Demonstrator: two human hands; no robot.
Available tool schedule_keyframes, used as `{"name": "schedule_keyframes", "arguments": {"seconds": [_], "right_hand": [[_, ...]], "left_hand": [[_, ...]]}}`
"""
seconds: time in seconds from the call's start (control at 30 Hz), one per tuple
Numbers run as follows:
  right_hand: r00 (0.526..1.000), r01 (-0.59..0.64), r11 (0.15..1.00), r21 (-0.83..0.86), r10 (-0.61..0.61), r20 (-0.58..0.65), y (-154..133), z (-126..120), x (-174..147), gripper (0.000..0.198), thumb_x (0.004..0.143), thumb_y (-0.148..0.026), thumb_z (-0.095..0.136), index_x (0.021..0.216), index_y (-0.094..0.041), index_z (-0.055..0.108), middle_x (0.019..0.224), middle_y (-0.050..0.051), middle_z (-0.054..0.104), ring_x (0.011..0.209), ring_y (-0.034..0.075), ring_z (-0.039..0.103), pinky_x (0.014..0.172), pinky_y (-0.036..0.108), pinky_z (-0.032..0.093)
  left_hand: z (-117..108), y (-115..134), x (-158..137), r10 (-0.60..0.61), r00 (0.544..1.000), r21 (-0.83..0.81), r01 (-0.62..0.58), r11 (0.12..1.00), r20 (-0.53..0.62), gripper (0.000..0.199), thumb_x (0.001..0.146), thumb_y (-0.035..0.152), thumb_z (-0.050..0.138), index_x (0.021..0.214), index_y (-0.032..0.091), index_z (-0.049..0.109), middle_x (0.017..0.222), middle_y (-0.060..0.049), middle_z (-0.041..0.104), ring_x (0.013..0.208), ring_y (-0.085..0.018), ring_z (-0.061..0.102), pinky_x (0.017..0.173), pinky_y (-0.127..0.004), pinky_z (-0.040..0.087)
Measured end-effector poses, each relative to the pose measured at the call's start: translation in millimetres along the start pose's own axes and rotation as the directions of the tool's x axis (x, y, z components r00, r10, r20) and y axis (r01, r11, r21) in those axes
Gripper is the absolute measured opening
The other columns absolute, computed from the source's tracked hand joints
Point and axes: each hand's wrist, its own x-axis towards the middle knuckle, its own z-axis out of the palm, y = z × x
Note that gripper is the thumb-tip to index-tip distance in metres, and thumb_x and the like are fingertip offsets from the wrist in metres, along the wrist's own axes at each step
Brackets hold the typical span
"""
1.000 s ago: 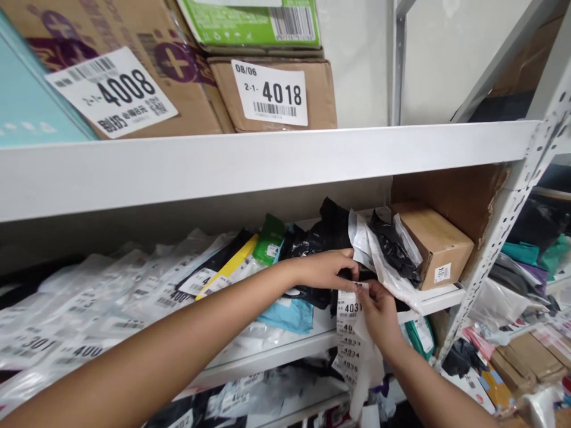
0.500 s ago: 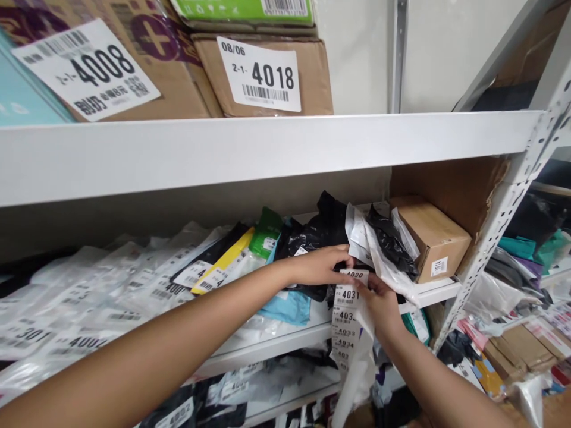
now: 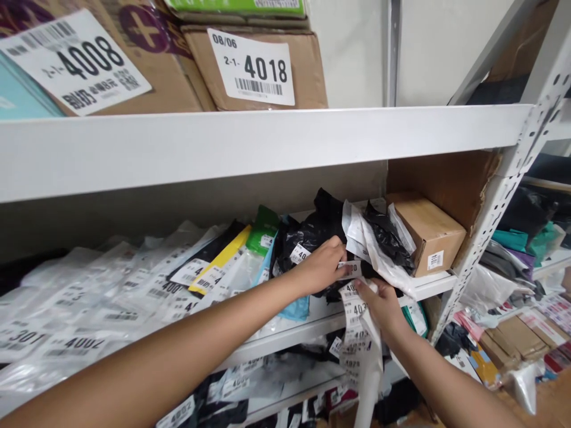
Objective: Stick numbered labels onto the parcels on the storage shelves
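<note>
Head view: the left hand (image 3: 325,267) is positioned in front of the middle shelf (image 3: 321,327), with its fingers closed in a narrow pinch on a small white label (image 3: 354,269). The label lies just above the top end of a label strip (image 3: 355,321); whether the two are joined cannot be told. The right hand (image 3: 384,304) grips the upper end of the label strip between its fingers, thumb on the printed face. The label strip hangs downward in front of the shelf edge, showing a column of printed numbers, with pale backing paper (image 3: 371,380) trailing alongside.

Behind the left hand, black bags (image 3: 328,223) lie on the middle shelf; one carries a white sticker (image 3: 300,254). A blue packet (image 3: 297,308) projects below the left wrist. To the left are a green pouch (image 3: 262,229), a yellow packet (image 3: 222,260) and a row of labelled translucent bags (image 3: 120,291). Beyond the right hand, a white mailer (image 3: 357,232) sits beside a brown box (image 3: 428,229) marked 1014. On the upper shelf (image 3: 267,137), a carton (image 3: 307,68) bears label 4018.
</note>
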Motion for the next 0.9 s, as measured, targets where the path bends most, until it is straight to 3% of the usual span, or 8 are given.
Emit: {"name": "schedule_keyframes", "arguments": {"seconds": [0.13,0.23,0.3,0.33,0.47,0.53,0.67,0.9], "right_hand": [[1.000,-0.025,0.999,-0.047,0.025,0.014,-4.6,-4.6,-13.6,0.051,0.066,-0.066,0.073,0.055,-0.020,0.053,0.051,-0.004,0.052,0.051,0.012,0.045,0.054,0.026,0.040],[0.982,0.185,0.976,-0.115,-0.188,-0.015,-12.0,-0.1,-15.4,0.042,0.079,-0.061,0.066,0.082,-0.019,0.068,0.080,0.004,0.069,0.081,0.020,0.062,0.082,0.032,0.049],[0.968,0.243,0.960,-0.142,-0.249,-0.021,-14.3,4.3,-12.0,0.044,0.083,-0.061,0.061,0.093,-0.018,0.069,0.090,0.007,0.071,0.093,0.024,0.063,0.091,0.036,0.047],[0.966,0.248,0.958,-0.146,-0.256,-0.037,-13.9,5.9,-9.4,0.045,0.084,-0.062,0.060,0.094,-0.018,0.068,0.090,0.007,0.071,0.093,0.024,0.063,0.091,0.036,0.048],[0.967,0.215,0.967,-0.139,-0.231,-0.112,-4.8,5.4,2.0,0.047,0.085,-0.062,0.058,0.090,-0.017,0.067,0.074,0.004,0.066,0.077,0.020,0.059,0.075,0.032,0.050],[0.970,0.194,0.969,-0.152,-0.212,-0.116,-0.2,4.0,7.0,0.046,0.085,-0.062,0.059,0.085,-0.016,0.067,0.069,0.003,0.064,0.073,0.020,0.058,0.070,0.030,0.050],[0.971,0.210,0.971,-0.112,-0.220,-0.088,3.9,6.4,14.7,0.043,0.084,-0.059,0.060,0.091,-0.017,0.069,0.078,0.005,0.069,0.086,0.023,0.063,0.081,0.034,0.053],[0.971,0.180,0.983,-0.046,-0.185,-0.151,13.1,9.0,33.3,0.045,0.075,-0.056,0.068,0.100,-0.020,0.074,0.103,0.009,0.075,0.109,0.030,0.064,0.108,0.049,0.043]], "left_hand": [[4.3,-5.6,3.5,-0.130,0.973,-0.137,0.105,0.985,-0.193,0.055,0.073,0.028,0.077,0.117,0.017,0.045,0.108,-0.006,0.054,0.092,-0.020,0.061,0.083,-0.034,0.052],[1.9,-7.7,6.6,0.150,0.930,0.140,-0.108,0.984,-0.336,0.031,0.080,0.017,0.068,0.109,0.020,0.055,0.113,-0.007,0.059,0.098,-0.021,0.059,0.084,-0.035,0.049],[-1.7,-9.0,8.2,0.409,0.867,0.414,-0.274,0.868,-0.285,0.006,0.087,0.015,0.059,0.085,0.020,0.061,0.096,-0.005,0.065,0.097,-0.022,0.057,0.084,-0.037,0.046],[-3.8,-9.9,8.6,0.503,0.833,0.494,-0.345,0.798,-0.230,0.015,0.090,0.016,0.055,0.077,0.020,0.060,0.086,-0.005,0.066,0.093,-0.022,0.057,0.082,-0.037,0.044],[-13.2,-14.7,7.0,0.658,0.752,0.350,-0.611,0.710,-0.024,0.025,0.091,0.013,0.049,0.069,0.019,0.061,0.078,-0.004,0.066,0.084,-0.018,0.058,0.081,-0.031,0.045],[-18.1,-16.0,5.2,0.598,0.802,0.128,-0.595,0.794,0.019,0.021,0.086,0.011,0.049,0.072,0.019,0.064,0.085,-0.005,0.068,0.085,-0.017,0.061,0.082,-0.027,0.047],[-23.7,-11.9,3.8,0.295,0.956,-0.165,-0.292,0.942,-0.010,0.031,0.090,0.018,0.039,0.098,0.020,0.069,0.105,-0.004,0.073,0.100,-0.017,0.065,0.090,-0.028,0.046],[-13.4,-4.6,8.2,0.059,0.998,-0.291,-0.054,0.955,0.010,0.027,0.084,0.044,0.057,0.086,0.018,0.067,0.087,-0.003,0.072,0.084,-0.019,0.064,0.074,-0.027,0.043]]}}
